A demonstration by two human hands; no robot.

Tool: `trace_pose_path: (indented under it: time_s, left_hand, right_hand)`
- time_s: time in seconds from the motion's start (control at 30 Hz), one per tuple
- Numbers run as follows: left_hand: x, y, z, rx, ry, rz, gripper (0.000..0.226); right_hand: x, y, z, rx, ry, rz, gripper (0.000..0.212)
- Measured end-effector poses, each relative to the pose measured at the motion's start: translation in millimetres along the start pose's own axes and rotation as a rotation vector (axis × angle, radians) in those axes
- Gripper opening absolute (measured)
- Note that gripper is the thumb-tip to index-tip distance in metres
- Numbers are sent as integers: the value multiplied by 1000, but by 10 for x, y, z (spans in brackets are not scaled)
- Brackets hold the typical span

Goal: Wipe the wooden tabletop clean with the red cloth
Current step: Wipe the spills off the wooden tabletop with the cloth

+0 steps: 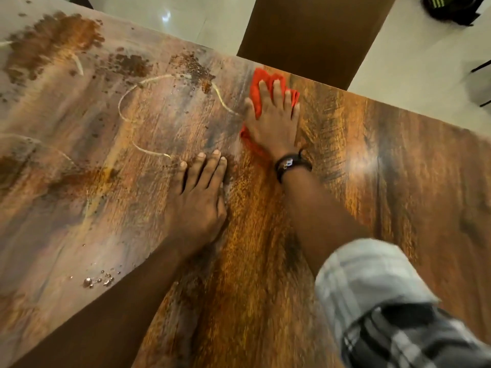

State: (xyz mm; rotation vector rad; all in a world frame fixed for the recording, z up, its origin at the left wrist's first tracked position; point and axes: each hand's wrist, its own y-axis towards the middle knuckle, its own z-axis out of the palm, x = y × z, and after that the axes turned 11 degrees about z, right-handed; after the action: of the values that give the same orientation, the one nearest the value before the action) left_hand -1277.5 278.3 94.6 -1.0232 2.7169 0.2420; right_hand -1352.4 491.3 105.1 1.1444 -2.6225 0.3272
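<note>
1. Most of the red cloth [261, 77] is hidden under the right hand [273, 123]. Only crumpled folds beyond the fingertips and a strip by the left side of the wrist are seen.
2. The counter [385, 168] is cut off at the left, right and near sides. A dark object [451, 7] at the far right is cropped and cannot be identified.
3. The counter is shown as glossy wood with streaky orange-brown grain. Rough brown stains [55, 35] are spread over its far left part, thin pale curved streaks [127, 102] are drawn across the middle left, and a cluster of small droplets [98, 281] is seen beside the left forearm.
4. A black wristband [291, 164] is worn on the right wrist, and a checked sleeve [372, 301] in grey, white and black is seen at the near right.
5. A flat brown panel [313, 35] is seen beyond the far edge, over pale shiny floor tiles [425, 62].
6. The cloth is found close to the counter's far edge and is pressed down by the right hand, whose fingers are spread straight, not curled around it.
7. The left hand [198, 197] is laid flat on the counter with straight fingers and nothing held, nearer than the cloth, to its left and apart from it.
</note>
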Motion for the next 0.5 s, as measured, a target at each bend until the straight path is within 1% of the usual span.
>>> trace_pose_path:
  time_s: [0.13,0.27,0.37,0.5]
  left_hand:
    - [9,-1,21,-30,-33,22,58]
    - [23,6,15,-16,-22,7,59]
    - [-1,6,-8,-13,-33,-2,60]
    - [-9,-50,-26,-9,-5,38,66]
  right_hand:
    - [161,605,-31,6,-26,24,62]
    - [136,525,1,-5,-14,7,61]
    - [68,37,-13,6,15,7,59]
    - [-149,-1221,76,-11,68,-38,58]
